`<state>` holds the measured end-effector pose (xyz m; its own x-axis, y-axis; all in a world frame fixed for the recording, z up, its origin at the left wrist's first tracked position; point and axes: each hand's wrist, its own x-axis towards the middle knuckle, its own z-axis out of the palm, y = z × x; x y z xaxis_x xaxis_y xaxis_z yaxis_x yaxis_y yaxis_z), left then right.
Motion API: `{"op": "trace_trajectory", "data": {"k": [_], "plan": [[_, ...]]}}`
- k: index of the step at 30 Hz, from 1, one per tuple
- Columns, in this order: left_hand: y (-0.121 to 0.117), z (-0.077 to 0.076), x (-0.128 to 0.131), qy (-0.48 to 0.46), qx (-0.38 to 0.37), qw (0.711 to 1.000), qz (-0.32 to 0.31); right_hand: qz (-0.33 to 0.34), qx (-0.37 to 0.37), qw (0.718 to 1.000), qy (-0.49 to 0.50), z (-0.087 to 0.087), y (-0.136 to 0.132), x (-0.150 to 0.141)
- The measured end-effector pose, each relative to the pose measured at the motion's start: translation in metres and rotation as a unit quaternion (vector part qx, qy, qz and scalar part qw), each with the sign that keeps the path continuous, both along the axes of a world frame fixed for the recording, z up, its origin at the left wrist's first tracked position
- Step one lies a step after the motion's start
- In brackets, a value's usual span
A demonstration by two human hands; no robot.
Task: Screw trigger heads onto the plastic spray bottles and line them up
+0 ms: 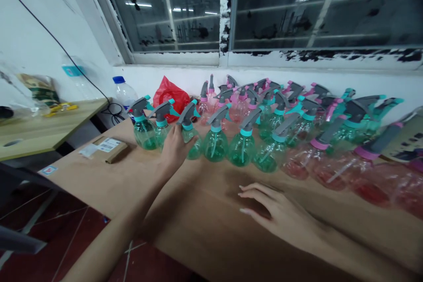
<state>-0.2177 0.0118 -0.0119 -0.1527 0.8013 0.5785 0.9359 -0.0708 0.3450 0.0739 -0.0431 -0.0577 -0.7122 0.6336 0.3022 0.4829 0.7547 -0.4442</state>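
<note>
My left hand [176,147] is closed around the upper part of a green spray bottle [194,150] with a grey and turquoise trigger head; its thumb lies across the front, and some fingers are hidden. That bottle stands upright in the front row. Close on its left is another green spray bottle [161,134], and to its right a further one [216,145]. Lower down, my right hand [276,211] hovers over the brown tabletop [205,211], fingers apart and holding nothing. Nearest to it are green bottles and a pink spray bottle [300,163] in the front row.
Several more pink and green spray bottles crowd behind the front row, below the window [175,9]. A red plastic bag [170,94] and a blue-capped bottle [124,92] stand at the back left. A flat cardboard package [114,152] lies near the left edge, beside another table [76,116].
</note>
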Motion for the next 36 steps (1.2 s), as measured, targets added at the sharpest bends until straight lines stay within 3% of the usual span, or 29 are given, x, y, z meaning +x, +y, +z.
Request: {"op": "trace_trajectory", "data": {"k": [9, 16, 21, 26, 29, 36], "plan": [[-0.03, -0.003, 0.001, -0.007, -0.005, 0.999, 0.036, -0.004, 0.014, 1.0, -0.006, -0.001, -0.012, 0.01], [-0.066, -0.014, 0.023, -0.026, -0.002, 1.0, -0.009, -0.009, -0.013, 1.0, 0.01, -0.006, -0.019, 0.022], [-0.091, -0.022, 0.058, -0.034, -0.008, 0.998, -0.053, -0.025, -0.026, 0.999, 0.02, -0.013, -0.02, 0.031], [-0.111, -0.019, 0.105, -0.015, -0.009, 0.994, -0.107, -0.078, -0.05, 0.995, 0.028, -0.017, -0.019, 0.04], [-0.114, -0.015, 0.132, 0.004, -0.011, 0.989, -0.149, -0.089, -0.068, 0.993, 0.043, -0.015, -0.016, 0.047], [-0.112, -0.017, 0.185, -0.002, -0.038, 0.976, -0.216, -0.042, -0.088, 0.989, 0.109, -0.017, -0.008, 0.073]]}}
